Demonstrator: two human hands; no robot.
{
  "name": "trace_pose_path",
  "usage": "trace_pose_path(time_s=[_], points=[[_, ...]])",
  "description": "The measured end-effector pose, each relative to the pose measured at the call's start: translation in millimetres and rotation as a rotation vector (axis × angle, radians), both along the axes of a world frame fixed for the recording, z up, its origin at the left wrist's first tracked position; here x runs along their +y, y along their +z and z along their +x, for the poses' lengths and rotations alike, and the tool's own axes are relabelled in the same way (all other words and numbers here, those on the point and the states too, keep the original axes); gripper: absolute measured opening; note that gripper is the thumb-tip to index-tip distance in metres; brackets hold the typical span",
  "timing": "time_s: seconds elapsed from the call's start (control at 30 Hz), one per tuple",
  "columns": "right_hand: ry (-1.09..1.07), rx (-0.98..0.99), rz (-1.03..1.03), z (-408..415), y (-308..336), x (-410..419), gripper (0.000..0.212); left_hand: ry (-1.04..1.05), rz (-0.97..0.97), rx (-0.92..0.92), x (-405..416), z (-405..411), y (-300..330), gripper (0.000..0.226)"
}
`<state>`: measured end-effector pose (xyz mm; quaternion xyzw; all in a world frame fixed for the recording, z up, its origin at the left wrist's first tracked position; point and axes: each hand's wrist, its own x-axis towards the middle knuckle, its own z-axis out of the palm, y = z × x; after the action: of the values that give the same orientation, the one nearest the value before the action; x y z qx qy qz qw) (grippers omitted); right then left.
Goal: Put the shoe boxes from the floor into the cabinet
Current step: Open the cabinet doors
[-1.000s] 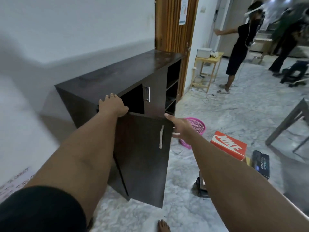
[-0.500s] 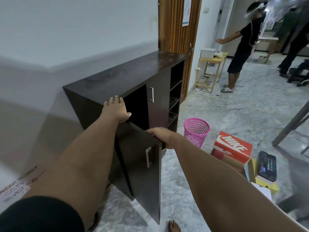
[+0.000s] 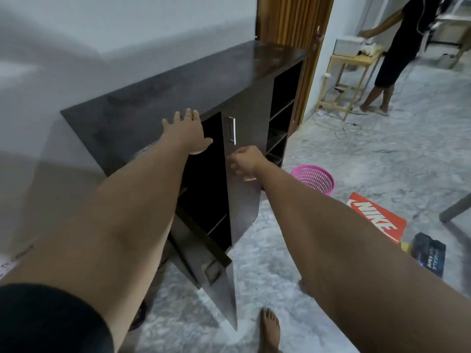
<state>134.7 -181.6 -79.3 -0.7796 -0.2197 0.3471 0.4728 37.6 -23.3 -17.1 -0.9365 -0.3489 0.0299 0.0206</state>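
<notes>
From the head camera I see my left hand [image 3: 187, 133] laid flat with fingers spread on the front edge of the dark cabinet [image 3: 163, 98], just above the opened compartment. My right hand [image 3: 246, 163] reaches toward the second cabinet door [image 3: 246, 159], fingers curled near its edge below the metal handle [image 3: 231, 130]; the blur keeps me from telling whether it actually grips the door or holds nothing. The two hands are apart, with the dark opening between them. The left door [image 3: 216, 271] hangs swung wide toward me, its handle low and blurred. Inside the opened compartment I make out a shelf edge, but the contents are too dark to tell.

The shoe boxes sit on the marble floor [image 3: 382, 154] to my right, well apart from the cabinet: an orange Nike box [image 3: 377, 220] partly hidden behind my right forearm, and a dark box [image 3: 429, 253] just beside it. A pink basket [image 3: 314, 178] stands between those boxes and the cabinet. My bare foot [image 3: 270, 327] is at the bottom edge. Farther back, another person [image 3: 397, 47] stands by a small wooden table [image 3: 349, 62].
</notes>
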Motion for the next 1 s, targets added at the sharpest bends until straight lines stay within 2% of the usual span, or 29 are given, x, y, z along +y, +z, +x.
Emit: trace_pose_path(time_s=[0.07,0.23,0.33,0.57,0.67,0.83,1.0], points=[[-0.049,-0.049,-0.001,37,-8,19,0.014,-0.017,0.019,-0.013,9,33,-3,0.091],[-0.128,-0.118,0.056,119,-33,65,0.065,-0.056,0.071,-0.045,21,109,-8,0.081],[-0.115,-0.185,0.075,140,-23,85,0.082,-0.075,0.096,-0.063,30,139,-10,0.075],[0.087,-0.359,-0.017,161,-38,129,0.079,-0.05,0.158,-0.135,36,168,-15,0.064],[0.137,-0.357,0.013,157,-47,133,0.048,-0.048,0.18,-0.154,35,168,-15,0.061],[0.049,-0.229,0.135,152,-59,122,0.027,-0.041,0.168,-0.182,34,167,-16,0.059],[0.083,-0.254,0.145,160,-57,83,0.035,-0.025,0.133,-0.184,33,169,-11,0.056]])
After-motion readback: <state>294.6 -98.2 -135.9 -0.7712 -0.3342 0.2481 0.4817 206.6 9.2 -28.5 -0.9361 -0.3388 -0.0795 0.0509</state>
